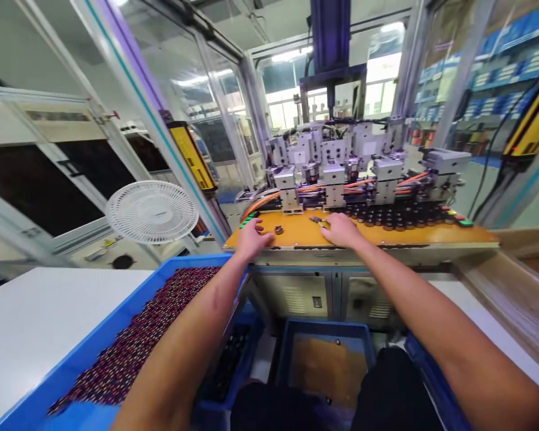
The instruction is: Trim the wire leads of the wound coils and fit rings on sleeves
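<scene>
On the flat orange table (299, 234), a small dark squat cylinder (278, 230) — left of it, left hand (253, 238) with fingers parted; right of it, right hand (341, 230) apparently pinching a small yellow-handled tool (317, 221). Judge the cylinder light and stiff — best gripped around its side.

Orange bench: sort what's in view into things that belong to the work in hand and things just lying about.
Likely in the work:
- right hand, on a tool
- left hand, beside a small part
- bench
- machine
- blue tray of parts, perhaps

Apparently just about:
- fan
- white table
- shelves
</scene>
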`<act>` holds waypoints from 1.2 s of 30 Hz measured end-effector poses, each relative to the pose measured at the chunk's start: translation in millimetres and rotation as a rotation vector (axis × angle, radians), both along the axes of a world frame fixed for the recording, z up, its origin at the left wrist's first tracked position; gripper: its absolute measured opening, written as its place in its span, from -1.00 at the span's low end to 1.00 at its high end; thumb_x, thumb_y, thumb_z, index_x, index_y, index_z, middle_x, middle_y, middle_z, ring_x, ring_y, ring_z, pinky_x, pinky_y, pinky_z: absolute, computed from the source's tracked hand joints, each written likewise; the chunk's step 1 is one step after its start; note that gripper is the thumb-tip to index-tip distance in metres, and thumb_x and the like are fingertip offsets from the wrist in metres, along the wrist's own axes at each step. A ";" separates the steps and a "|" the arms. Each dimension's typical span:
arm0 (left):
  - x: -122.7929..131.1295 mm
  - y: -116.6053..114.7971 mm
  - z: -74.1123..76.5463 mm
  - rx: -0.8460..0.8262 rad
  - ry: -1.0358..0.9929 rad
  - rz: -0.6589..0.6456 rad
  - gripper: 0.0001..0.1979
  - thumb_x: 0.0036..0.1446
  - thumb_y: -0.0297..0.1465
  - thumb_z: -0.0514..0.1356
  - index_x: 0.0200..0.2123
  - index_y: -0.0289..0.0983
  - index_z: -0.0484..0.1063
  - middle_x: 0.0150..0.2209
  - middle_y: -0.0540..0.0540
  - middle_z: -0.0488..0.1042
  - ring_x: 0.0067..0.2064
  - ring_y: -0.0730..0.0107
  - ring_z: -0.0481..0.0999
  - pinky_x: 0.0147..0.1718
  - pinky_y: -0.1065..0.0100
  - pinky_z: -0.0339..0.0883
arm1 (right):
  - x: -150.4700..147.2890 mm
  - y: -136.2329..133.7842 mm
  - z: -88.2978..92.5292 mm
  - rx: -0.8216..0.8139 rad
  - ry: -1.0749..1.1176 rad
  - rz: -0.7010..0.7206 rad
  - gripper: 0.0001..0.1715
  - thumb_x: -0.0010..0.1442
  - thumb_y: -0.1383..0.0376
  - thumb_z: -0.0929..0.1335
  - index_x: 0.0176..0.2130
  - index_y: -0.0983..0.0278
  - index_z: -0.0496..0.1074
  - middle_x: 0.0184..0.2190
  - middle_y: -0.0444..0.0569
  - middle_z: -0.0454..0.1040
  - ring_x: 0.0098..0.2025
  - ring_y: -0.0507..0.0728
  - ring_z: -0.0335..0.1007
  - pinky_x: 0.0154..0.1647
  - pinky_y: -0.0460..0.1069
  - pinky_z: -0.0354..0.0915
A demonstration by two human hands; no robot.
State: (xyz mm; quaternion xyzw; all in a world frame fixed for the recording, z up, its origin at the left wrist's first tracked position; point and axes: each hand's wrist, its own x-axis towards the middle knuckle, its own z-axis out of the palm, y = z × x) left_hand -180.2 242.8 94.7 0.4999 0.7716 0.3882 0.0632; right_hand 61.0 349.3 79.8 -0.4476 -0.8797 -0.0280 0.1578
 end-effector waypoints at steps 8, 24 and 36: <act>25.1 24.0 -3.0 0.090 -0.247 -0.026 -0.59 0.13 -0.40 0.31 0.04 -0.33 0.38 -0.17 -0.10 0.51 -0.18 0.30 0.54 -0.08 0.11 0.46 | 4.8 -3.4 1.7 -0.043 0.076 0.103 -0.63 0.36 0.08 0.33 -0.09 0.34 0.46 -0.06 0.06 0.48 0.02 0.17 0.40 0.10 0.15 0.33; 104.6 -255.3 -68.5 0.457 -0.795 -0.083 -0.41 -0.14 -0.38 0.46 0.00 -0.15 0.40 -0.15 -0.13 0.63 -0.12 0.28 0.64 -0.13 0.34 0.54 | 7.5 -64.0 15.8 0.118 0.370 0.277 -0.59 0.25 0.31 0.34 0.05 0.47 0.43 0.10 0.26 0.43 0.18 0.30 0.31 0.27 0.19 0.21; 131.9 -292.9 -65.4 0.662 -0.371 -0.167 -0.30 -0.04 -0.59 0.39 0.15 -0.06 0.34 -0.13 -0.01 0.60 -0.11 0.36 0.62 -0.10 0.34 0.57 | 51.7 -276.6 20.5 0.062 -0.009 0.995 -0.85 0.27 0.44 0.30 -0.21 0.39 0.48 -0.32 0.03 0.53 -0.34 0.16 0.44 -0.37 0.03 0.39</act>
